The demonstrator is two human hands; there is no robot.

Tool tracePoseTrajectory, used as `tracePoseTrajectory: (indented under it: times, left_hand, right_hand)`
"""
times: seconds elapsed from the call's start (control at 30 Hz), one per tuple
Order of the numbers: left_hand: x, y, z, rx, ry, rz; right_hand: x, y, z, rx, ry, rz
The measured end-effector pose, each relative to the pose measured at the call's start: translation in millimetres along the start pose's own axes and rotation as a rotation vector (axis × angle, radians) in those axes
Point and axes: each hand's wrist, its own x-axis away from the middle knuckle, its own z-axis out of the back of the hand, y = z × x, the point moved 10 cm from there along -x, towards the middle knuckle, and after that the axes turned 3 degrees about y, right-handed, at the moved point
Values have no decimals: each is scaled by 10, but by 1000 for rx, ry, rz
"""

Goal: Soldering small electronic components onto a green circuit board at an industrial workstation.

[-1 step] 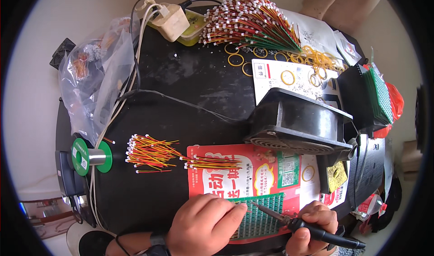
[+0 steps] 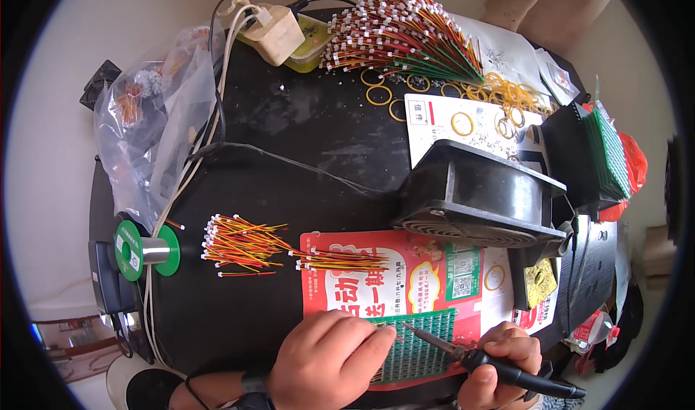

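Note:
My right hand (image 2: 503, 363) is wrapped around the black handle of a soldering iron (image 2: 434, 340). The iron's tip points left, over a green circuit board (image 2: 416, 363) with rows of pads. My left hand (image 2: 329, 359) rests on the board's left side, its thumb and forefinger pinched close to the iron's tip. A bit of red wire (image 2: 399, 339) shows at those fingertips; the rest of it is hidden by the hand. Beyond the board lies a loose pile of red and yellow wires (image 2: 242, 245) with white connectors, and a smaller row of wires (image 2: 340, 259) beside it.
The board lies on a red printed sheet (image 2: 318, 294). A black fan (image 2: 481, 200) stands beyond it, near a yellow sponge (image 2: 539, 283). Left is a solder spool (image 2: 156, 251). At the back are a large wire bundle (image 2: 405, 34), rubber bands (image 2: 507, 91) and a power adapter (image 2: 275, 37).

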Motion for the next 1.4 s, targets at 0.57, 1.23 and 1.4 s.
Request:
tracePoseTrajectory:
  times: [0.57, 1.23, 1.4]
  left_hand:
    - [35, -106, -104, -14, -37, 19]
    - [27, -114, -82, -13, -30, 86]
    - [36, -160, -112, -37, -91, 127]
  right_hand:
    - [-17, -3, -65, 36, -51, -5]
    - [-59, 21, -115, 41, -59, -29]
    - [-44, 33, -117, 28, -51, -23]
